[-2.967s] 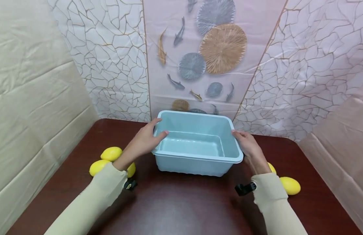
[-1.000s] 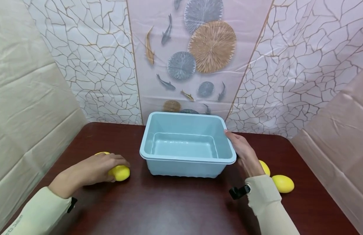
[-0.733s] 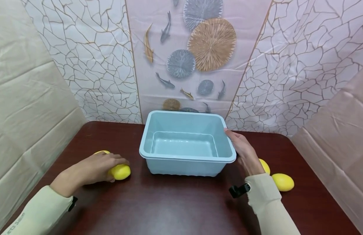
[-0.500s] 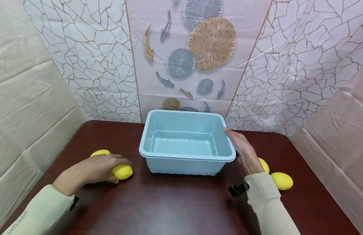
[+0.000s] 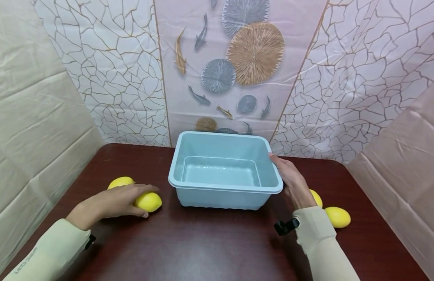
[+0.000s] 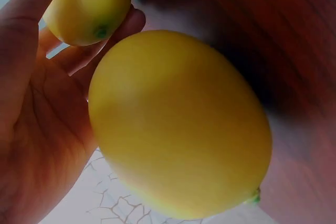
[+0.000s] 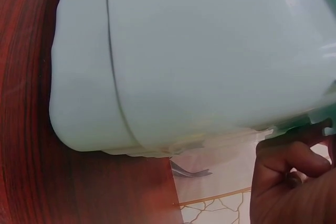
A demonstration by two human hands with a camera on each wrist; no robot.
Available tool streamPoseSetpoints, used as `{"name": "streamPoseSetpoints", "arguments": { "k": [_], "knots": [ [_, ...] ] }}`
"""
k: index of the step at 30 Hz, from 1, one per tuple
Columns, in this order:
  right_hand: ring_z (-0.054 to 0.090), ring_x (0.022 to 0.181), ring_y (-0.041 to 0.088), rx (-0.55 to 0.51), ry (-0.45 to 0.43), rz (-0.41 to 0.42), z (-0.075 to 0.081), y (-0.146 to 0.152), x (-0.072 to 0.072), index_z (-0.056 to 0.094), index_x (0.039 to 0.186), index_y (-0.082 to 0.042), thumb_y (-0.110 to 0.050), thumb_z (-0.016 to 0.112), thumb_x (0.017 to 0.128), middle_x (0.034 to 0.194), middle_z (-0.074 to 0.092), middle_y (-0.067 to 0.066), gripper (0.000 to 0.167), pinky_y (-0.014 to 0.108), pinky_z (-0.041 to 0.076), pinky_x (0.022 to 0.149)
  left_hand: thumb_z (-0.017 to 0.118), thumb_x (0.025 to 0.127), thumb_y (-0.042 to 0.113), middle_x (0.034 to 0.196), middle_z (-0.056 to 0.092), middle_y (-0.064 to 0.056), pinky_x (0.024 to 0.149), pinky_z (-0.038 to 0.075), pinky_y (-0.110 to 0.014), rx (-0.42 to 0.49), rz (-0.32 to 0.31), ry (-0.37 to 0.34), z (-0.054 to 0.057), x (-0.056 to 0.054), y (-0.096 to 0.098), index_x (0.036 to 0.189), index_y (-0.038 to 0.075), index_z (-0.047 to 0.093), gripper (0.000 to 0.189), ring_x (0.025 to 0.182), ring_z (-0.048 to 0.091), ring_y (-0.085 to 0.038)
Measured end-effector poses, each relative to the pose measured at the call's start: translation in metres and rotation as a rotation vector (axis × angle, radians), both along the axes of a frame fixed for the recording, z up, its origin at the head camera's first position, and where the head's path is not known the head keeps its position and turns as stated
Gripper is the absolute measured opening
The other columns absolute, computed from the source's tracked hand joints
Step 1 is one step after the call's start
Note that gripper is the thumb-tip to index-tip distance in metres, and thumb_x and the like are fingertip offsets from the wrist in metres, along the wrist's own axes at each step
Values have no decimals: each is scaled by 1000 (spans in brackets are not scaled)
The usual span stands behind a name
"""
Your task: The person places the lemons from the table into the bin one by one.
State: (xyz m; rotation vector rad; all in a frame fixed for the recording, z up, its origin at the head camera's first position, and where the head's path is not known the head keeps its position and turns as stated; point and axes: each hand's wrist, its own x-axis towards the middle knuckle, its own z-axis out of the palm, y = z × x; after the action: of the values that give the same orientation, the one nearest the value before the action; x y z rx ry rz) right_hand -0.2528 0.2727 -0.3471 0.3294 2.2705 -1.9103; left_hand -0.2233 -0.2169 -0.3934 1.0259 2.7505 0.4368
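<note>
A light blue plastic basin [image 5: 220, 189] stands toward the back of the table. My right hand [image 5: 292, 177] grips its right rim, thumb on top and curled fingers [image 7: 294, 156] underneath. On the left, my left hand [image 5: 118, 201] grips a yellow lemon [image 5: 149, 201], with the thumb at its near side and the fingers over its far side. That lemon [image 6: 86, 6] shows between thumb and fingers in the left wrist view. A second lemon [image 5: 121, 182] lies just behind the hand. Close to the left wrist camera is a big-looking lemon [image 6: 178, 124]; in the head view the hand hides it.
Two more lemons, one [image 5: 316, 198] partly behind the right wrist and one [image 5: 337, 217] beside the sleeve, lie on the right. The dark red wooden table [image 5: 202, 242] ends at patterned cloth walls [image 5: 132, 78] behind and at both sides.
My left hand has left the basin's left rim and come down to the left lemons. In the last half second, it and the gripped lemon shift slightly right. The right hand keeps its hold.
</note>
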Motion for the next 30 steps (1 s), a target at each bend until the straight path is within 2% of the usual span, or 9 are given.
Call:
{"name": "streamPoseSetpoints", "arguments": {
  "k": [6,12,18,22,25,30],
  "knots": [
    [72,99,10,7,-16,-9,-2,2,0,46,157,-3,-52,47,111,137,66,15,68,28,61,80,79,92,50,130,67,-1,94,53,-47,-16,48,7,-6,-2,3,143,13,60,66,113,64,-21],
    [72,101,11,3,-14,-4,-3,2,0,47,156,-2,-53,47,110,137,66,16,68,29,61,83,75,94,55,131,63,-5,88,54,-47,-9,71,-12,-10,-1,5,145,18,58,66,105,63,-17],
    [72,98,10,1,-1,8,-1,1,-1,46,156,-1,-52,48,110,127,70,11,69,28,61,81,83,91,41,117,55,6,82,53,-37,57,36,32,-13,1,6,136,21,62,54,93,58,-7],
    [73,95,9,-6,0,7,0,0,-1,46,157,-1,-52,49,110,119,73,6,69,27,61,77,86,86,28,117,56,12,83,53,-34,93,8,69,-16,2,6,131,22,63,50,94,58,-4],
    [73,96,9,-9,-5,5,1,-1,0,45,158,-2,-52,49,110,125,72,8,70,27,61,78,85,85,23,120,59,13,87,54,-37,90,-1,92,-18,3,6,132,22,63,52,101,59,-7],
    [72,98,8,16,-12,6,-1,2,0,45,158,-3,-53,48,110,137,66,14,70,26,61,79,86,87,28,123,63,12,90,54,-41,88,11,137,-20,4,9,135,25,63,54,110,60,-12]
  ]
}}
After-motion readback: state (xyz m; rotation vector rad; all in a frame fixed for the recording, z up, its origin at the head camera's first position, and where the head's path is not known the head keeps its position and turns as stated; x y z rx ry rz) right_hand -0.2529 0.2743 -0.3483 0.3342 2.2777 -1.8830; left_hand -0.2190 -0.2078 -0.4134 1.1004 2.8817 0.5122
